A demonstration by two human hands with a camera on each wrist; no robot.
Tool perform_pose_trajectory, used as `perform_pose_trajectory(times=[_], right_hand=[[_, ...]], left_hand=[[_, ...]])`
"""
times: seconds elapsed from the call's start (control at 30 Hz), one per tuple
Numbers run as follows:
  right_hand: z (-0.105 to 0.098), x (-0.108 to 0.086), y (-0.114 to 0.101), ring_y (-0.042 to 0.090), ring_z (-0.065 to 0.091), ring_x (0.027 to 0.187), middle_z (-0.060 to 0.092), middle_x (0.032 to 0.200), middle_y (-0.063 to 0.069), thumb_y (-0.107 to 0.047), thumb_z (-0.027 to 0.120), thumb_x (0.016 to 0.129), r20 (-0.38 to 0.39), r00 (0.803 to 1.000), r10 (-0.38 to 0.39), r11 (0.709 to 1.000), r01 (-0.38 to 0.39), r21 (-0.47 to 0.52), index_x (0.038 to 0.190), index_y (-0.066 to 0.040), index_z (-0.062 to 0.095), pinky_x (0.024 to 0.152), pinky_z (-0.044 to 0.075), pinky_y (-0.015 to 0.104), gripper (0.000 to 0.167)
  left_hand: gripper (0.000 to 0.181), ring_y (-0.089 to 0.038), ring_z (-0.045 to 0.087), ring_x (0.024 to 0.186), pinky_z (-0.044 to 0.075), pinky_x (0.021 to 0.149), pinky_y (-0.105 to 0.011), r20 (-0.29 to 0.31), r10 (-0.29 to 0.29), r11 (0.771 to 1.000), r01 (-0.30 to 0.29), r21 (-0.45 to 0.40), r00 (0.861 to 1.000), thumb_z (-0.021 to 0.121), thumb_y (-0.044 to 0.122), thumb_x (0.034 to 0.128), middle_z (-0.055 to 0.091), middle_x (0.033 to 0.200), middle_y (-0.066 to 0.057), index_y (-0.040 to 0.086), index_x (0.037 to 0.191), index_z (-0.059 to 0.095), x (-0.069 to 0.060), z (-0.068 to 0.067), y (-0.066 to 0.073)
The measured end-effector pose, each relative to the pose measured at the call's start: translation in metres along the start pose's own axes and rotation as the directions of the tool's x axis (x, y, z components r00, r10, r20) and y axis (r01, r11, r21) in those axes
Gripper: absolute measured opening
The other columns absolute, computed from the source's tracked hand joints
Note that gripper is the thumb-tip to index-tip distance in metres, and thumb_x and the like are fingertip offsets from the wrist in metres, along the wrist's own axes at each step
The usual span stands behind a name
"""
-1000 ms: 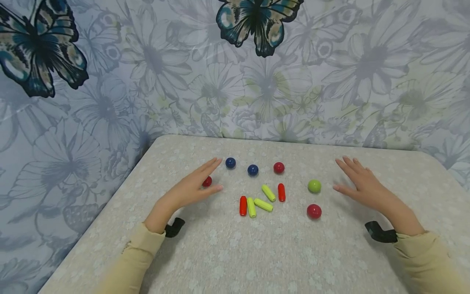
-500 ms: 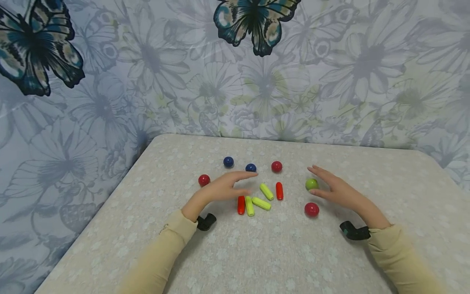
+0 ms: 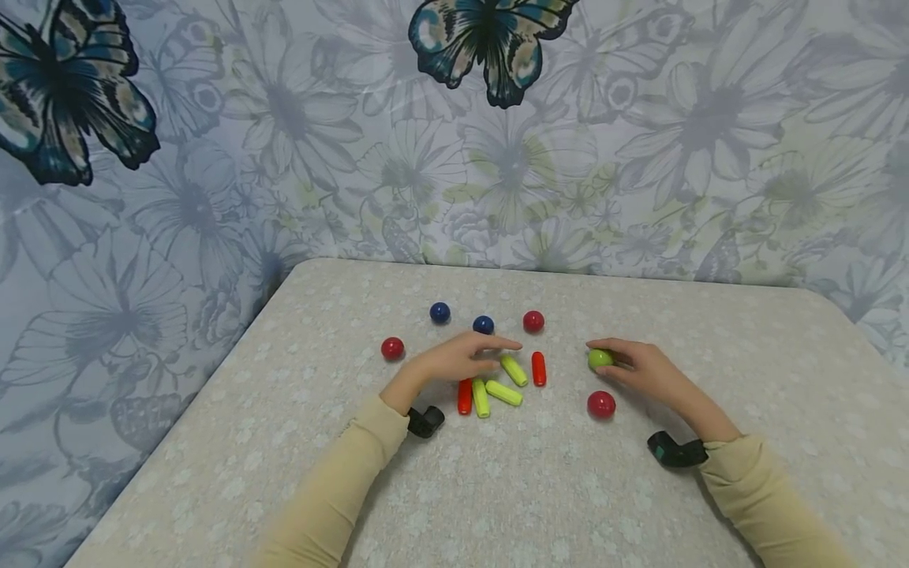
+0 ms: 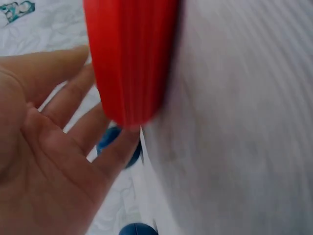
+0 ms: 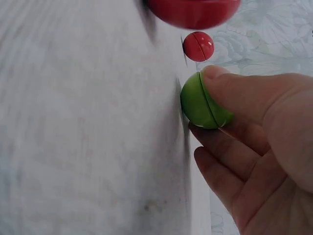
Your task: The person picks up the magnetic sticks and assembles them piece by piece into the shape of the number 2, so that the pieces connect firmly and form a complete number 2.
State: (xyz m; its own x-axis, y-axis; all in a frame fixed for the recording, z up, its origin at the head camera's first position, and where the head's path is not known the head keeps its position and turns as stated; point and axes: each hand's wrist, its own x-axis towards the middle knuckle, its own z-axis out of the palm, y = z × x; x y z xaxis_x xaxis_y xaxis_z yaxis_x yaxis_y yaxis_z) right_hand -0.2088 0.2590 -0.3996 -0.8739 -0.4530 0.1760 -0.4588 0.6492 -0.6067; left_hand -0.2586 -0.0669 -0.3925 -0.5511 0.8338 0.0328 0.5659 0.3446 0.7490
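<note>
My right hand (image 3: 649, 375) pinches a green ball (image 3: 600, 359) between thumb and fingers at the right of the table. A seam runs round that green ball (image 5: 199, 100) in the right wrist view. My left hand (image 3: 454, 360) reaches over the middle with fingers extended and nothing in its grasp. Its fingertips are close to a yellow-green stick (image 3: 514, 370); whether they touch it I cannot tell. Two more yellow-green sticks (image 3: 504, 393) lie nearby. One red stick (image 3: 465, 397) is partly under the left hand, and a second red stick (image 3: 539, 369) lies farther right.
Two blue balls (image 3: 440, 313) and a red ball (image 3: 533, 322) sit behind the sticks. Another red ball (image 3: 392, 349) is left of the left hand, and one more red ball (image 3: 601, 405) is before the right hand. A patterned wall borders the cloth-covered table (image 3: 525, 489).
Both hands have moved inward over the table. The left went right, past the left red ball to the sticks. The right went left and has taken hold of the green ball.
</note>
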Motion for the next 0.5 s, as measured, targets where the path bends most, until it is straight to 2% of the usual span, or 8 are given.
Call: perform_pose_trajectory(times=[0.2, 0.5], right_hand=[[0.003, 0.0, 0.001, 0.035, 0.054, 0.111, 0.057, 0.12, 0.021, -0.005, 0.067, 0.087, -0.019, 1.0, 0.014, 1.0, -0.014, 0.005, 0.122, 0.004, 0.058, 0.088, 0.045, 0.039, 0.037], [0.006, -0.001, 0.004, 0.034, 0.055, 0.109, 0.058, 0.12, 0.02, -0.006, 0.067, 0.087, -0.046, 0.999, 0.018, 1.0, -0.018, -0.005, 0.121, 0.003, 0.058, 0.087, 0.046, 0.04, 0.036]], left_hand=[[0.039, -0.011, 0.053, 0.1, 0.041, 0.089, -0.026, -0.024, -0.023, 0.997, 0.025, 0.077, 0.999, 0.059, 0.003, 0.0918, 0.057, 0.126, -0.006, 0.005, 0.13, 0.056, 0.004, 0.006, 0.002], [0.035, -0.011, 0.054, 0.11, 0.038, 0.094, -0.025, -0.107, -0.048, 0.989, 0.062, 0.137, 0.993, 0.067, 0.006, 0.0865, 0.063, 0.118, -0.002, 0.005, 0.121, 0.063, 0.005, 0.012, -0.001]])
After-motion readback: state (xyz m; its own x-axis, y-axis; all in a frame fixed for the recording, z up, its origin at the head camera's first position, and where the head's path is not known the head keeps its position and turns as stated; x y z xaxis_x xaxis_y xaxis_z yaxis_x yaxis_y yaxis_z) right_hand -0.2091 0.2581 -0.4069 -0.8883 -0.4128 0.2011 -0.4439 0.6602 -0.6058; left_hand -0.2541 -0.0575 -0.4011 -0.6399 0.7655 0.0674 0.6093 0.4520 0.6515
